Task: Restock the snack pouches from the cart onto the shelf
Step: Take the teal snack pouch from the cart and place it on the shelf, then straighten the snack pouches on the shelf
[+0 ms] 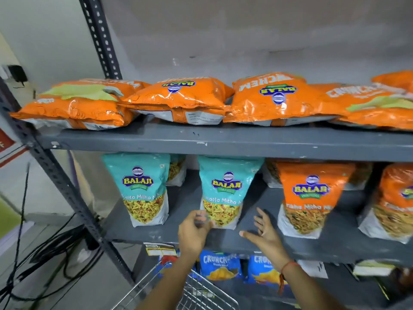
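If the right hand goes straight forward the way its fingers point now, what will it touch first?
The right hand is open, fingers pointing up and back over the middle shelf. That gap looks free; probably it passes between the teal pouch and the orange pouch, though depth is unclear.

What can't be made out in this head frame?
- Cart contents: only a wire corner shows, the rest cut off by the bottom edge.
- Left hand grip on the teal pouch: fingers motion-blurred, contact unclear.
- Pouches behind the front row: hidden by the front pouches and the shelf edge.
- Rightmost orange pouch: cut off by the right edge.
- Right hand: open, holds nothing.
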Motion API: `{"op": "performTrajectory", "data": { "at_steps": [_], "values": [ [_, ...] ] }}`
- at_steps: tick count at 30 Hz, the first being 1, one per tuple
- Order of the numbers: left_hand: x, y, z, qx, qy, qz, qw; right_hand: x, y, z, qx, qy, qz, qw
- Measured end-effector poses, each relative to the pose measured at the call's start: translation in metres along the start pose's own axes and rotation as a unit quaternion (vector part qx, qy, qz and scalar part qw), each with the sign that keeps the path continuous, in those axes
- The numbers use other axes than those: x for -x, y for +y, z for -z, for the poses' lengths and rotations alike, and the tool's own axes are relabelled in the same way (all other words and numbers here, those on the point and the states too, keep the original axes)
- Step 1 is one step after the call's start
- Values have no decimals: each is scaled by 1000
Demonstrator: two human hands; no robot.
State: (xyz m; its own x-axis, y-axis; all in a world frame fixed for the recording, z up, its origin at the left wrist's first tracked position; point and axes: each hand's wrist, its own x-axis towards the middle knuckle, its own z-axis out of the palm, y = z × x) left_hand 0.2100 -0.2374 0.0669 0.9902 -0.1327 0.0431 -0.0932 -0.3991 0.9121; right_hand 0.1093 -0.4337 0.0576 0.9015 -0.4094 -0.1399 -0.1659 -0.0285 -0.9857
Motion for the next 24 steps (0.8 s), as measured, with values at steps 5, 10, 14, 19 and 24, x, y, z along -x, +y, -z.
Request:
{"op": "performTrajectory", "data": {
  "at_steps": [5, 10, 14, 19, 24],
  "values": [
    [35, 49, -38, 31, -63, -40, 997, 58, -10, 42, 7, 120, 27, 992],
    [64, 75, -113, 59, -138, -49, 987, 83, -4, 122, 16, 255, 24, 967],
    [61, 79, -164, 60, -177, 3, 982, 62, 8, 182, 57, 242, -17, 968],
    [59, 59, -179, 45, -204, 55, 976, 45, 19, 187, 42, 150, -49, 987],
    [47, 60, -219, 60, -207, 69, 974, 0, 26, 215, 46, 54, -68, 995]
  ]
}}
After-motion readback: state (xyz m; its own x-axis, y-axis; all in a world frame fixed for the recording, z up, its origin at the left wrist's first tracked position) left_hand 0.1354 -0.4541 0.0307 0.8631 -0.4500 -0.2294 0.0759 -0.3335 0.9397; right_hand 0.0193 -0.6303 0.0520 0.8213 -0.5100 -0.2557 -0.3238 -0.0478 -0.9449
